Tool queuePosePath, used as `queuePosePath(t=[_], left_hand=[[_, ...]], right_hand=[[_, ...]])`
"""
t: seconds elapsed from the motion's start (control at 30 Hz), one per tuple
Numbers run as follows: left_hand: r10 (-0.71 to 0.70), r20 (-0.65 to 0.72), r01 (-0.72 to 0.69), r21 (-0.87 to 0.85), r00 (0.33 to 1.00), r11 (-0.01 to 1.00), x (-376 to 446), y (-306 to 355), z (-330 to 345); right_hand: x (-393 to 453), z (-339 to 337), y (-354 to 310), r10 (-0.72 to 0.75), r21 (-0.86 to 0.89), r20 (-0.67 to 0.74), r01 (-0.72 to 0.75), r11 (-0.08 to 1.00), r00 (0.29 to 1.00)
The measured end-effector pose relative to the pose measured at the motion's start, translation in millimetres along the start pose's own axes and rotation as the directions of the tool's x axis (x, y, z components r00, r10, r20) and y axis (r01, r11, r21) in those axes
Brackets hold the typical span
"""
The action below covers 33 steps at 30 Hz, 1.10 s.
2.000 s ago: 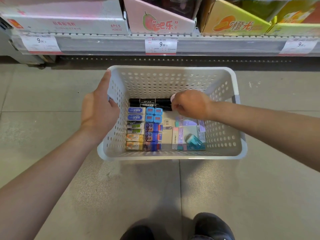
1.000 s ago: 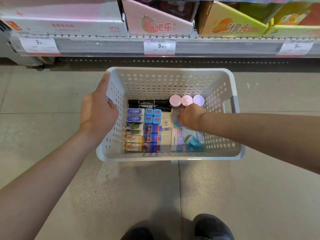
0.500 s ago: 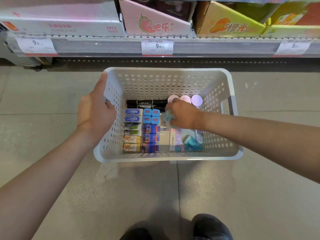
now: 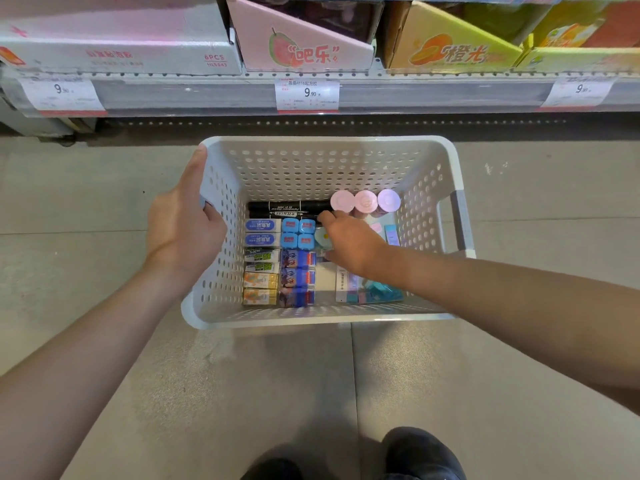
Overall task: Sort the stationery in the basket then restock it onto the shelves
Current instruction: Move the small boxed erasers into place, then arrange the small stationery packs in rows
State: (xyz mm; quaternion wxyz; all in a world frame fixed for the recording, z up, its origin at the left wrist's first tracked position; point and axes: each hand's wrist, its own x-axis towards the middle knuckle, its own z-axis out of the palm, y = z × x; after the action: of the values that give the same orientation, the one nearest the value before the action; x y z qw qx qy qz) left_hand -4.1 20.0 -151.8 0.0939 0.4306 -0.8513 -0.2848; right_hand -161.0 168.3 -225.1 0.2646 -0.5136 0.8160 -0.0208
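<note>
While left hand (image 4: pixel 183 233) grips basket (image 4: pixel 311 318), right hand (image 4: pixel 353 245) reaching in

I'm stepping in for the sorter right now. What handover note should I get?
Left hand: gripping the left rim of the white basket, steadying it on the floor.
Right hand: inside the basket, closed on a small pale blue round item.
Done: erasers lined up at left, black markers along the back, three pastel round-lidded items upright at back right.
Left: tidy the loose pastel pieces at front right, then restock the shelves; nothing shelved yet.
</note>
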Motion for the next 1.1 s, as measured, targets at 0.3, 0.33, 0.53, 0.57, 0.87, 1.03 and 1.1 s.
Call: queuePosePath(t=[0.3,0.33,0.53,0.57,0.87,1.03,1.1], left_hand=[[0.008,-0.002,-0.008,-0.024,1.000,1.000,0,0,0],[0.000,-0.004,-0.001,-0.023,1.000,1.000,0,-1,1],[0.014,-0.015,-0.015,-0.019,1.000,1.000,1,-3,2],[0.013,-0.018,-0.013,-0.017,1.000,1.000,0,-3,2],[0.011,-0.017,-0.011,-0.001,1.000,1.000,-1,1,0],[0.021,-0.009,-0.021,0.030,1.000,0.999,-2,4,-1],[0.019,-0.015,-0.018,0.052,1.000,0.998,-1,4,-1]], right_hand=[[-20,-63,21,0.078,-0.315,0.138,-0.031,0.949,0.987],[-25,-64,20,0.121,-0.282,0.242,-0.050,0.958,0.963],[-34,-17,13,0.213,-0.363,0.548,0.000,0.932,0.809],[-33,-9,13,0.213,-0.401,0.552,0.032,0.916,0.806],[-14,-76,29,0.143,0.020,0.447,-0.170,0.985,0.883],[-27,-107,32,0.173,0.145,0.339,-0.233,0.962,0.925],[-32,-91,26,0.205,-0.059,0.411,-0.198,0.978,0.888]])
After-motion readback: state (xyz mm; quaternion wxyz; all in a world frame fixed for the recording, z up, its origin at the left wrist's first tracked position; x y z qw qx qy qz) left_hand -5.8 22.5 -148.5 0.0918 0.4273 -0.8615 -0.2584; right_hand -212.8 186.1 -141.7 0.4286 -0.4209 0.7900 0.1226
